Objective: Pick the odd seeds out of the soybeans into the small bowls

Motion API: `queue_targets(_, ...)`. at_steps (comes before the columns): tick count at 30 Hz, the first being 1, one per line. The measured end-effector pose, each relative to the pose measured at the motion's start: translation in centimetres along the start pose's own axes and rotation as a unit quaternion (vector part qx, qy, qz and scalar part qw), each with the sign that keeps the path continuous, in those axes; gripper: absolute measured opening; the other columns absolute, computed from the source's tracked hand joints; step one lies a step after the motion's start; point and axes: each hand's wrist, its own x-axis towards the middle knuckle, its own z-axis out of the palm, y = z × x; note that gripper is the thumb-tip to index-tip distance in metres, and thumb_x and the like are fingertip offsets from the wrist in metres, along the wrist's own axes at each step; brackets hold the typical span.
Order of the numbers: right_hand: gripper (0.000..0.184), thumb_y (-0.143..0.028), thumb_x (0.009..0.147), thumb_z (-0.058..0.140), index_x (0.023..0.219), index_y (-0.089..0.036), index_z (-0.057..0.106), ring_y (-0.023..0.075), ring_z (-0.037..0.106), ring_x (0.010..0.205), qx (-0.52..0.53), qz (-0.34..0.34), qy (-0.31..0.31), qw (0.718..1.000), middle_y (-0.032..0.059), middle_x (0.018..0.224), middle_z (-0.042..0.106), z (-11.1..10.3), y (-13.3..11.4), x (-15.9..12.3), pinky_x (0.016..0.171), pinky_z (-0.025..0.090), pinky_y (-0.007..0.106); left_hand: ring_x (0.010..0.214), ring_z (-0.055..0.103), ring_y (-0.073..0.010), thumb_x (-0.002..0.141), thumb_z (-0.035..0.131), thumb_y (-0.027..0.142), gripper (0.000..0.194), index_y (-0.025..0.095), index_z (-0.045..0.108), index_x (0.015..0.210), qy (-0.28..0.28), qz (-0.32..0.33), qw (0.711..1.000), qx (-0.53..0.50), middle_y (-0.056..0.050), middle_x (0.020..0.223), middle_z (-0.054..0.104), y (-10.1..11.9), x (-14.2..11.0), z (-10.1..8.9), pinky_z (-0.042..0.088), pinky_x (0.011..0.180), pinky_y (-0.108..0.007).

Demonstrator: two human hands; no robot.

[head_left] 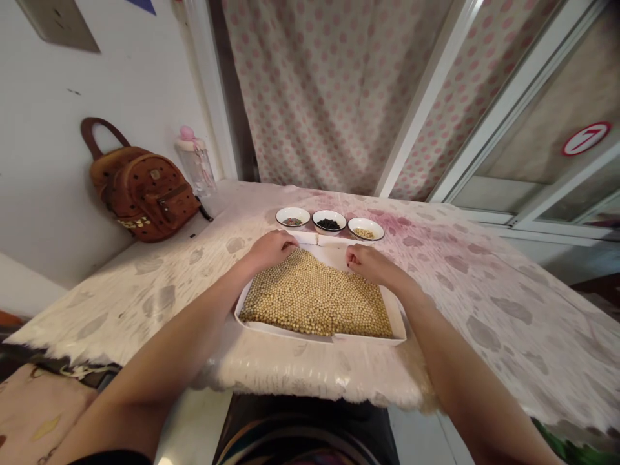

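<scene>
Left hand (277, 248) and right hand (367, 262) both loosely curled over the bean tray's (402, 326) far corners, can't tell if gripping.

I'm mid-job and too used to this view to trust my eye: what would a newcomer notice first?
Probably the broad spread of small yellow beans in the shallow white box, with the left hand and right hand at its far side. Just beyond, three dark-rimmed white bowls stand in a row. Far left, a brown backpack leans by the wall.
</scene>
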Motion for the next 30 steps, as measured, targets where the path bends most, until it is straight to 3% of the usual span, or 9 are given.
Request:
queue_targets(3, 0.007, -0.018, 0.075, 0.050, 0.077, -0.021, 0.056, 0.0169, 0.055, 0.067, 0.051, 0.003, 0.106, 0.993, 0.0028, 0.075, 0.062, -0.1, 1.6, 0.5, 0.064, 0.040, 0.030, 0.097, 0.065, -0.0216, 0.091, 0.053, 0.022, 0.023, 0.023, 0.075, 0.100, 0.001, 0.002, 1.000, -0.002, -0.005, 0.103, 0.075, 0.1, 0.0, -0.1, 0.050, 0.088, -0.037)
queue_targets(7, 0.011, -0.026, 0.076, 0.052, 0.082, -0.022, 0.059, 0.0200, 0.060, 0.071, 0.094, 0.108, 0.289, 0.947, 0.0035, 0.076, 0.064, -0.1, 5.3, 1.4, 0.070, 0.045, 0.034, 0.095, 0.065, -0.0216, 0.090, 0.054, 0.021, 0.023, 0.023, 0.075, 0.099, 0.000, -0.006, 1.000, -0.004, -0.005, 0.101, 0.075, 0.6, -0.1, -0.3, 0.051, 0.086, -0.036)
queue_targets(9, 0.012, -0.029, 0.074, 0.054, 0.082, -0.022, 0.060, 0.0205, 0.060, 0.070, 0.112, 0.153, 0.317, 0.929, 0.0037, 0.075, 0.065, 0.1, 7.1, 1.7, 0.071, 0.047, 0.036, 0.094, 0.065, -0.0215, 0.090, 0.054, 0.021, 0.023, 0.022, 0.076, 0.099, -0.002, -0.008, 1.000, -0.004, -0.006, 0.101, 0.075, 0.7, -0.2, -0.4, 0.051, 0.084, -0.036)
queue_targets(12, 0.016, -0.032, 0.073, 0.054, 0.083, -0.022, 0.061, 0.0202, 0.061, 0.071, 0.154, 0.165, 0.327, 0.918, 0.0045, 0.080, 0.067, 0.4, 8.9, 1.9, 0.070, 0.049, 0.036, 0.095, 0.065, -0.0214, 0.090, 0.054, 0.020, 0.024, 0.023, 0.076, 0.099, -0.001, -0.007, 1.000, -0.004, -0.006, 0.101, 0.075, 0.8, -0.2, -0.4, 0.051, 0.085, -0.036)
queue_targets(16, 0.019, -0.033, 0.075, 0.053, 0.087, -0.021, 0.062, 0.0179, 0.059, 0.068, 0.197, 0.143, 0.320, 0.916, 0.0043, 0.082, 0.067, -0.2, 8.8, 1.5, 0.067, 0.049, 0.035, 0.095, 0.065, -0.0215, 0.090, 0.053, 0.021, 0.025, 0.023, 0.076, 0.099, -0.002, 0.001, 1.000, 0.000, -0.006, 0.102, 0.075, 0.4, -0.1, -0.2, 0.051, 0.085, -0.035)
queue_targets(19, 0.018, -0.033, 0.075, 0.056, 0.086, -0.021, 0.063, 0.0174, 0.059, 0.068, 0.213, 0.108, 0.268, 0.933, 0.0039, 0.080, 0.066, -1.2, 6.6, 0.8, 0.067, 0.048, 0.034, 0.094, 0.065, -0.0215, 0.090, 0.053, 0.022, 0.026, 0.022, 0.076, 0.100, -0.003, 0.007, 1.000, 0.004, -0.006, 0.102, 0.075, 0.1, 0.0, 0.0, 0.050, 0.085, -0.035)
queue_targets(22, 0.014, -0.030, 0.077, 0.057, 0.085, -0.022, 0.065, 0.0178, 0.059, 0.072, 0.163, 0.071, 0.112, 0.978, 0.0027, 0.077, 0.065, -2.0, 3.5, -0.1, 0.067, 0.045, 0.032, 0.094, 0.065, -0.0214, 0.090, 0.052, 0.022, 0.026, 0.021, 0.076, 0.101, -0.003, 0.008, 1.000, 0.005, -0.007, 0.102, 0.075, 0.0, 0.0, 0.0, 0.050, 0.086, -0.035)
queue_targets(25, 0.010, -0.023, 0.076, 0.055, 0.082, -0.022, 0.063, 0.0166, 0.057, 0.069, 0.107, 0.052, -0.032, 0.992, 0.0024, 0.076, 0.066, -2.4, 0.8, -0.7, 0.063, 0.042, 0.031, 0.093, 0.065, -0.0213, 0.091, 0.053, 0.024, 0.025, 0.021, 0.075, 0.101, -0.001, 0.007, 1.000, 0.001, -0.007, 0.100, 0.075, -0.1, -0.1, -0.1, 0.050, 0.085, -0.035)
queue_targets(30, 0.007, -0.016, 0.074, 0.058, 0.078, -0.022, 0.059, 0.0161, 0.056, 0.067, 0.046, 0.056, -0.114, 0.991, 0.0025, 0.077, 0.066, -2.4, -0.3, -1.0, 0.060, 0.039, 0.030, 0.093, 0.065, -0.0206, 0.090, 0.053, 0.024, 0.024, 0.022, 0.075, 0.101, 0.006, 0.010, 1.000, 0.003, -0.006, 0.101, 0.075, -0.2, 0.0, 0.0, 0.050, 0.084, -0.034)
